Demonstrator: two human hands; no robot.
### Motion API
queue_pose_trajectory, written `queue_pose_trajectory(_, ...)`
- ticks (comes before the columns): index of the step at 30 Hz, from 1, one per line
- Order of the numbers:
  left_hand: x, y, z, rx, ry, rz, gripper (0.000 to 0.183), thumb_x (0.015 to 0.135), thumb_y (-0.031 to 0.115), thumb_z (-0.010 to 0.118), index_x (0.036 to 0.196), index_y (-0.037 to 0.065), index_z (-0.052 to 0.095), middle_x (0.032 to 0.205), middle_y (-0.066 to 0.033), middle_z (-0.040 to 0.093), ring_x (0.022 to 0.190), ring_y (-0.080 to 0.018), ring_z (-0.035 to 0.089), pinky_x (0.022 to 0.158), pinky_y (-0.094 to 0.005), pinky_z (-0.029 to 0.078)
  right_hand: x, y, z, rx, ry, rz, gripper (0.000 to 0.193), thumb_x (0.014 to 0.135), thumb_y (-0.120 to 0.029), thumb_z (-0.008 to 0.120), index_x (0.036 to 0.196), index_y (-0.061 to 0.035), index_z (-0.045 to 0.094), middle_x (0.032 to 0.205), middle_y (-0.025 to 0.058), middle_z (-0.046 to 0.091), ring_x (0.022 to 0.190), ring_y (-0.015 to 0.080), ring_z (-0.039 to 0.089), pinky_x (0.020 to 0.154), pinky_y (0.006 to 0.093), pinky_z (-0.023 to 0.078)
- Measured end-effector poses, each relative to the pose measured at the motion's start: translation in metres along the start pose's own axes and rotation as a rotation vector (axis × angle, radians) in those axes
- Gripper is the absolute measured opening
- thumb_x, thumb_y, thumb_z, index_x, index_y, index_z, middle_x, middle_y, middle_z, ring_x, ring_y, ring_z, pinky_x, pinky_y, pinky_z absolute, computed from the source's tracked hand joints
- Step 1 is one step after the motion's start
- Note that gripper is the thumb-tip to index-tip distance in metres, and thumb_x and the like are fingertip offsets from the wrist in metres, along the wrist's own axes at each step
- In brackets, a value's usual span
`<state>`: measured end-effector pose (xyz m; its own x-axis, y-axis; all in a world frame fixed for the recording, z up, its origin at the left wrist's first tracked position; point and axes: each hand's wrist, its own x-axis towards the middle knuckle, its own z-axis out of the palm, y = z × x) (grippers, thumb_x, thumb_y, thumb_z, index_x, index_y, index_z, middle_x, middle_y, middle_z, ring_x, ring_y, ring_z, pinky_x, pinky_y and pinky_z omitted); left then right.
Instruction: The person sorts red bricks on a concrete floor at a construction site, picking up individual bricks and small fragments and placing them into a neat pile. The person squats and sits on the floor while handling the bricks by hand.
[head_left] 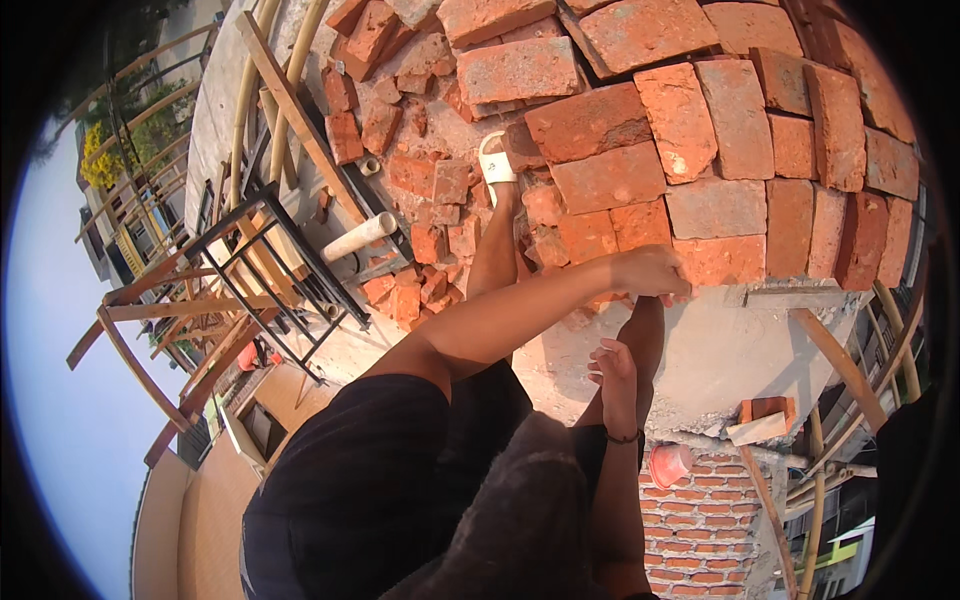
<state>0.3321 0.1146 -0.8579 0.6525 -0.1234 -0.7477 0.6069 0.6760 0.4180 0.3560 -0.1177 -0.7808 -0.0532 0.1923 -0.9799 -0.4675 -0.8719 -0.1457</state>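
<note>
Brick [722,260], orange-red, in the front row of the brick stack [732,120], long side along the concrete ledge [720,345]. Left hand [650,272]: at the brick's left end, fingers curled downward; cannot tell whether gripping, touching or only near, fingertips being partly hidden. Right hand [618,372]: nearer the body, well apart from the brick, fingers half curled and loosely spread, nothing seen within; dark bracelet [625,438] at the wrist. Stack edge: front row ending in a line against the ledge. Room for moving: over the concrete, from the right hand toward the right, as far as the rough lower edge with a broken brick [765,410]. Below that edge: pink-red bucket [668,465] beside a mortared brick wall [700,520]. Right limit: slanting timber beam [842,368]. Left of the stack: brick rubble [430,178], foot in white sandal [492,160]. Farther left: white pipe [360,238], black metal frame [232,217], both close together.
</note>
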Motion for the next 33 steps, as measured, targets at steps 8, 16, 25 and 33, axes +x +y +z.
queue_pose_trajectory(8,-0.237,-0.23,-0.354,0.345,0.922,-0.279,0.034,0.088,0.032,0.077,0.097,-0.001,0.07,0.096,-0.018,0.076,0.092,-0.032,0.075,0.082,-0.0443,0.058,0.051,0.031,0.141,-0.432,-0.111,0.187,0.036,0.102,-0.023,0.066,0.132,-0.0035,0.058,0.103,0.0039,0.067,0.093,0.0128,0.065,0.082,0.0301,0.055)
queue_pose_trajectory(16,-0.239,-0.354,-0.634,0.928,1.433,-0.55,0.106,0.079,0.039,0.091,0.159,0.006,0.029,0.161,-0.0188,0.036,0.148,-0.0409,0.039,0.114,-0.0563,0.043,0.084,0.069,0.19,-0.695,-0.041,0.399,0.041,0.097,-0.022,0.078,0.129,-0.0046,0.061,0.096,0.0067,0.068,0.077,0.0128,0.06,0.069,0.0296,0.05)
queue_pose_trajectory(25,-0.2,-0.337,-0.687,0.881,1.379,-0.464,0.053,0.1,0.035,0.068,0.142,0.004,0.057,0.128,-0.0228,0.069,0.125,-0.0302,0.065,0.107,-0.0444,0.049,0.093,0.056,0.189,-0.64,0.018,0.41,0.043,0.095,-0.02,0.08,0.129,-0.0037,0.06,0.094,0.0041,0.069,0.086,0.0127,0.066,0.075,0.0285,0.052)
queue_pose_trajectory(33,-0.279,-0.303,-0.523,0.218,1.787,0.446,0.103,0.074,0.026,0.1,0.141,-0.009,0.031,0.135,-0.0226,0.048,0.119,-0.0296,0.059,0.105,-0.0416,0.054,0.081,0.056,0.195,-0.705,-0.042,0.201,0.04,0.094,-0.02,0.081,0.124,-0.0014,0.061,0.087,0.005,0.07,0.08,0.0132,0.065,0.073,0.03,0.053)
